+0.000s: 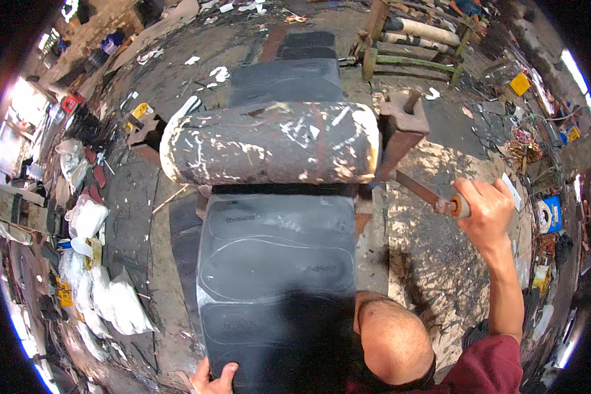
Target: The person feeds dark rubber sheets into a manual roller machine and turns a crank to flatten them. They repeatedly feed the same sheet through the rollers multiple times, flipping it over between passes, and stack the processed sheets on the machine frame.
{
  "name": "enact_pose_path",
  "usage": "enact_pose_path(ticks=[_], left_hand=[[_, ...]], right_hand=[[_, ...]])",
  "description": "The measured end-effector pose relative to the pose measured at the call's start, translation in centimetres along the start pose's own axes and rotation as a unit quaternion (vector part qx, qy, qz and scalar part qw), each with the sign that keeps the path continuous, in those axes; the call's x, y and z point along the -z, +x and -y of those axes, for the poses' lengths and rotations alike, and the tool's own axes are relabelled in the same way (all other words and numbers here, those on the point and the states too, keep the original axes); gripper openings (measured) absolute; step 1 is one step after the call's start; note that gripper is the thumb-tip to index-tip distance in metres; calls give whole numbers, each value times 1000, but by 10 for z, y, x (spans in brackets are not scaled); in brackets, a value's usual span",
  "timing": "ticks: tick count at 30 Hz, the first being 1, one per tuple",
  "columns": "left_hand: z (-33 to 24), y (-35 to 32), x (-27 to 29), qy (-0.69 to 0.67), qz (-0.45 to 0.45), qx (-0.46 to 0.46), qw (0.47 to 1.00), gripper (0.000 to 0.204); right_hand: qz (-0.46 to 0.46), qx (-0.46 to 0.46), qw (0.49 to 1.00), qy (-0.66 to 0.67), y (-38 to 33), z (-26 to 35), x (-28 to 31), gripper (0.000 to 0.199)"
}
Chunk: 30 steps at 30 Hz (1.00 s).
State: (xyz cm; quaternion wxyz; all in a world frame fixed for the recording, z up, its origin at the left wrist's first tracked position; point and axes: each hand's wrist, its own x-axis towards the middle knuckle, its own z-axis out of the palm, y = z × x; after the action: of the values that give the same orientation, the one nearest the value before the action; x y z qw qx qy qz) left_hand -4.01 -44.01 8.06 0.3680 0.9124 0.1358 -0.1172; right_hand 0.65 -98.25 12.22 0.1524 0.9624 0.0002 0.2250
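A black rubber sheet [269,262] with pale shoe-sole outlines lies in front of me and runs up to a wide, paint-flecked roller [276,146]. On the far side of the roller, more dark sheet [285,80] stretches away over the floor. My right hand [486,213] is closed around the wooden grip of a crank handle [427,195] at the roller's right. At the bottom edge, my left hand [211,379] holds the sheet's left edge, thumb over it; its lower part is cut off. Shadow darkens the near part of the sheet.
Rusty metal supports [404,128] stand at the roller's ends. White plastic bags [121,302] and scraps litter the left. A wooden frame with rollers [414,49] is at the far right. My bent knee [397,338] is right beside the sheet. A blue box [550,215] sits at right.
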Motion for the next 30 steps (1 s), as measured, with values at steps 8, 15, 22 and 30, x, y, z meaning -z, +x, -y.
enact_pose_path(ticks=[8,15,22,30], left_hand=[[-67,31,3,73,18,107,991,34],[-74,121,-54,59,-47,-28,997,40],[-140,190,-99,-48,-82,-153,984,38],[-51,173,-110,-135,-87,-71,985,35]], right_hand=[[-157,-65,980,-101,122,-33,-69,25],[185,-114,971,100,158,-49,-407,17],[529,-53,829,172,-132,91,-282,22],[326,-54,925,186,16,-33,9,17]])
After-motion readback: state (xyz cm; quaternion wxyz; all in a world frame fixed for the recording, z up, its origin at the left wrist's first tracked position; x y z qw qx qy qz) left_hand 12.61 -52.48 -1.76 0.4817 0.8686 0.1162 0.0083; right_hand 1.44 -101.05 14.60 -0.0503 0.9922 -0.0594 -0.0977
